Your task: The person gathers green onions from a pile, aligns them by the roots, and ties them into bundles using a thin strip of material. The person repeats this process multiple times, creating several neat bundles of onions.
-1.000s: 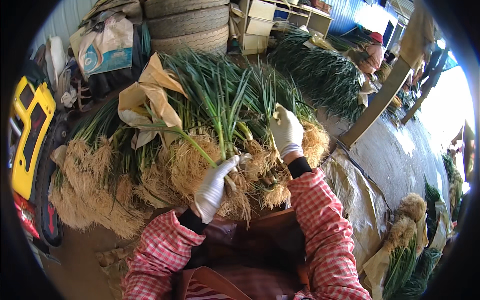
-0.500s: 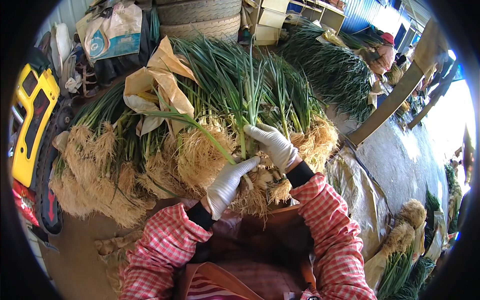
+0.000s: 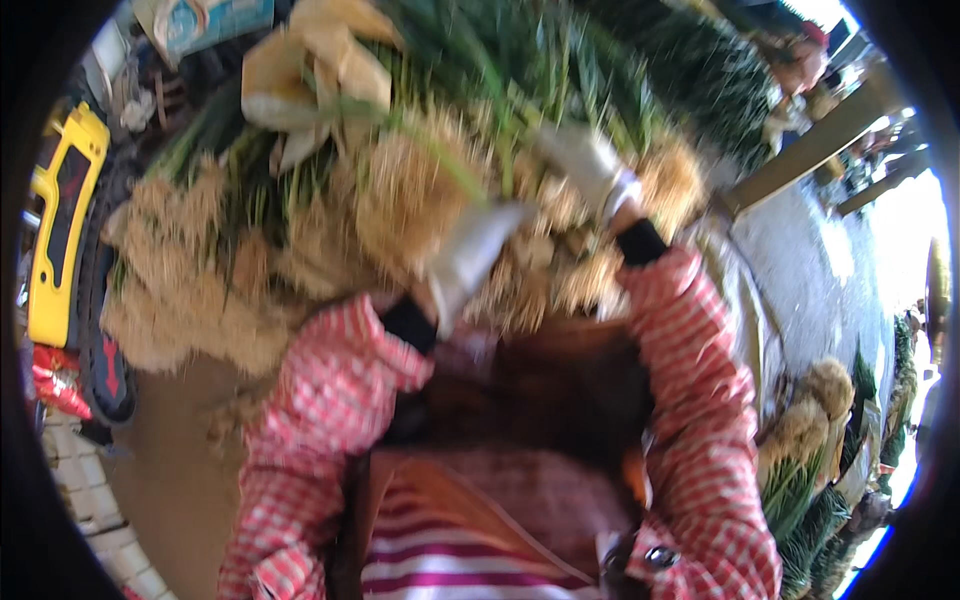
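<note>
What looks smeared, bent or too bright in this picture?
In the head view, blur smears the left hand, right hand and green leaves; in the same view, glare whitens the far right, and pale blocks at lower left curve along the picture's dark rim.

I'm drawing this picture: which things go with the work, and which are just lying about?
With the work:
- gloved left hand
- gloved right hand
- leafy plants with pale roots

Seemingly just about:
- yellow panel
- red package
- blue-and-white sack
</note>
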Tool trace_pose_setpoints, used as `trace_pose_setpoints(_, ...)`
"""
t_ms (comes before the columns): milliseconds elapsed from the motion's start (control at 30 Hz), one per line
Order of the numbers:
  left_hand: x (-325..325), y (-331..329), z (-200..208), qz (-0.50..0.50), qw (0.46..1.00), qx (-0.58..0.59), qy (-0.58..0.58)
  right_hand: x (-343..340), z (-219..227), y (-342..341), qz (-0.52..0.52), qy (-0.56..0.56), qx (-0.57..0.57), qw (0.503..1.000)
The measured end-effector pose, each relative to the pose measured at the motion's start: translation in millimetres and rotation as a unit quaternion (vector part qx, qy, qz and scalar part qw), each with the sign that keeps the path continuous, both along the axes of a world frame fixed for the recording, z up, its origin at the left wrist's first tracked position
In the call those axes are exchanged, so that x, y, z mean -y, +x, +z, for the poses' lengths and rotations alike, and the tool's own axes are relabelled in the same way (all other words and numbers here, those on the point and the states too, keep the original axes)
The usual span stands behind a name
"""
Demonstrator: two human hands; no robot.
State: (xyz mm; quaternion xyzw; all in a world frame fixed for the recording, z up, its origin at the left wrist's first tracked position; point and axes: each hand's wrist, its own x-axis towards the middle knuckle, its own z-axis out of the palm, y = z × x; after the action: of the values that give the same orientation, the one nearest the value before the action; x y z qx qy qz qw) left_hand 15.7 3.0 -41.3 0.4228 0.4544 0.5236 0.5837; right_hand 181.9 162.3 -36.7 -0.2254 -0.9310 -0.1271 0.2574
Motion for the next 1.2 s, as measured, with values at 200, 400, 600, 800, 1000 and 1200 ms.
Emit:
trace_pose_setpoints(200,8.6,-1.2,27.4,0.056,0.992,0.071,-0.087,60.6,43.7,-26.0,-0.166,-0.194,-0.053,0.965)
trace_pose_setpoints(400,-2.9,-7.8,15.7,0.104,0.99,0.093,-0.035,73.4,48.2,-25.3,-0.092,-0.476,-0.199,0.852)
trace_pose_setpoints(600,-12.1,-14.7,16.7,0.091,0.992,0.054,-0.066,82.6,98.2,0.9,-0.009,-0.579,-0.404,0.708)
trace_pose_setpoints(800,-19.6,-7.2,-1.5,0.065,0.987,0.146,0.008,20.2,83.6,112.3,-0.003,-0.361,-0.793,0.49)
trace_pose_setpoints(1000,6.4,7.0,37.9,0.006,0.991,0.121,-0.063,7.1,22.0,56.5,0.116,-0.643,-0.594,0.47)
trace_pose_setpoints(1200,18.1,5.3,42.0,-0.073,0.977,0.189,-0.069,38.0,31.6,-10.9,0.164,-0.792,-0.402,0.429)
